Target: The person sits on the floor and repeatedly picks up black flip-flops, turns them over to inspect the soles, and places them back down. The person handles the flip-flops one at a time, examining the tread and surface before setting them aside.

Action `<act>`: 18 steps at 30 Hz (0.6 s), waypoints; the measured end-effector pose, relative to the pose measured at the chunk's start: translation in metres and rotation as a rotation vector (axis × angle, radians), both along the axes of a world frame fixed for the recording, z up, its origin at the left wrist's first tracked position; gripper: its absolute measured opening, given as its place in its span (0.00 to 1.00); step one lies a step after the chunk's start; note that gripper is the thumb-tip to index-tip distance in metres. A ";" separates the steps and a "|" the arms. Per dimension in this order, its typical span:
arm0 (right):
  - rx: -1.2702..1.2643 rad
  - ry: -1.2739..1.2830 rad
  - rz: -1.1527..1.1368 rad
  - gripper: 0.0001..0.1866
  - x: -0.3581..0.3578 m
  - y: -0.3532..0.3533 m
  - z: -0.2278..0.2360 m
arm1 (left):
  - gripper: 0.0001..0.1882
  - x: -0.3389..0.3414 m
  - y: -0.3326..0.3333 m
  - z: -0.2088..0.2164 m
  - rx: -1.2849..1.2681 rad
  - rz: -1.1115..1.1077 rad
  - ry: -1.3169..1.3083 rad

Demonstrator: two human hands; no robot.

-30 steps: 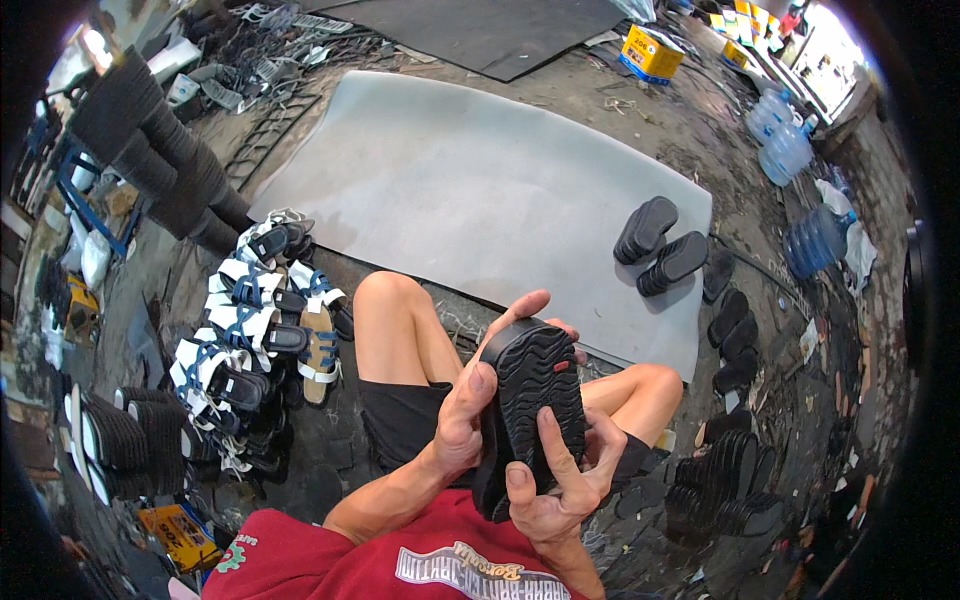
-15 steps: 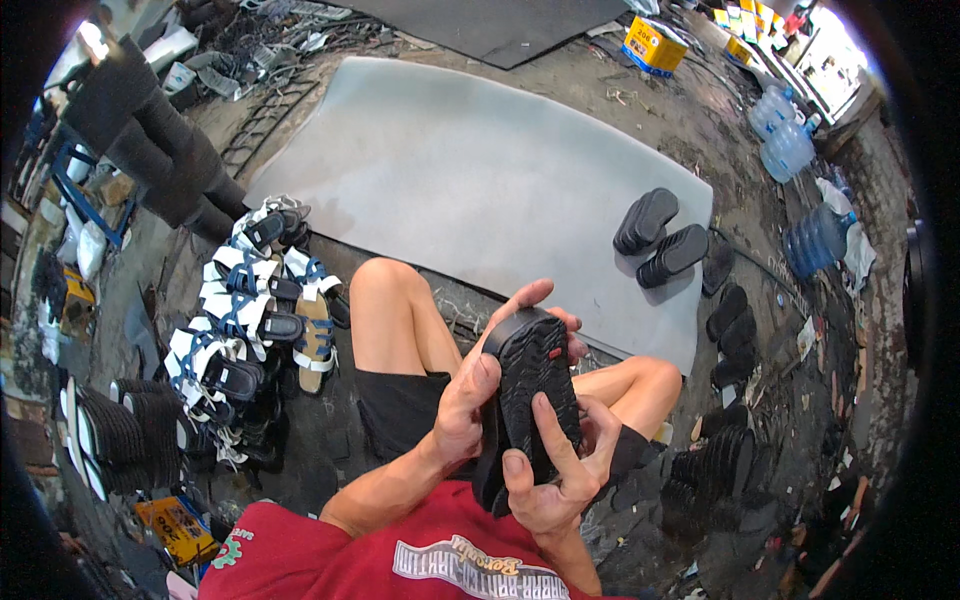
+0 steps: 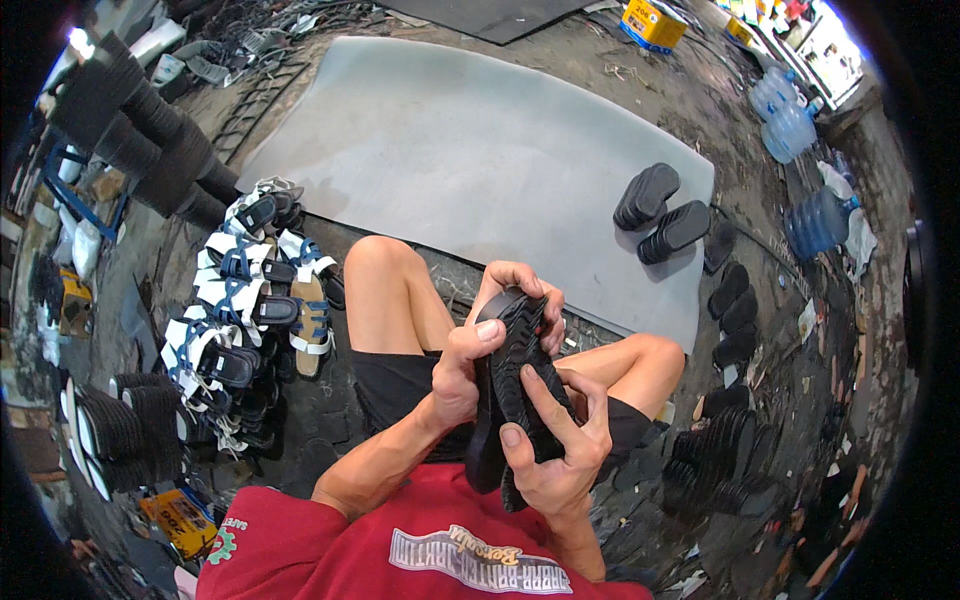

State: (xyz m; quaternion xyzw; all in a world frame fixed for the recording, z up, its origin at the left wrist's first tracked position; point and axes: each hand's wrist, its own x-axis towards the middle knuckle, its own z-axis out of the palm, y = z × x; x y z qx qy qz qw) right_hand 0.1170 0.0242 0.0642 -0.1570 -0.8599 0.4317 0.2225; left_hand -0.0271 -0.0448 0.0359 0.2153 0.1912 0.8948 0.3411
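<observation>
Above my lap, both hands grip a black shoe sole (image 3: 522, 385) with a ridged tread facing up. My left hand (image 3: 468, 360) wraps its far end, thumb on the near side and fingers curled over the tip. My right hand (image 3: 565, 440) clasps the nearer part, thumb and index finger lying on the tread. A second dark, smooth layer (image 3: 487, 440) shows along the left side of the tread; whether it is joined to the sole is hard to tell. The fingers beneath are hidden.
A pile of white and blue sandals (image 3: 240, 290) lies to my left. Ahead spreads a grey sheet (image 3: 470, 150) carrying stacked black soles (image 3: 672, 232). More soles (image 3: 712, 450) stand at the right, stacks (image 3: 150, 430) at the left. Water jugs (image 3: 790, 130) and a yellow box (image 3: 652, 25) sit farther off.
The sole has tilted onto its side, showing more of its left edge. My left fingers have curled over its far end. The whole view has shifted slightly.
</observation>
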 end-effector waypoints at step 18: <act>-1.440 0.142 -0.125 0.17 0.016 0.034 -0.070 | 0.35 -0.017 -0.008 0.004 -0.153 0.577 0.167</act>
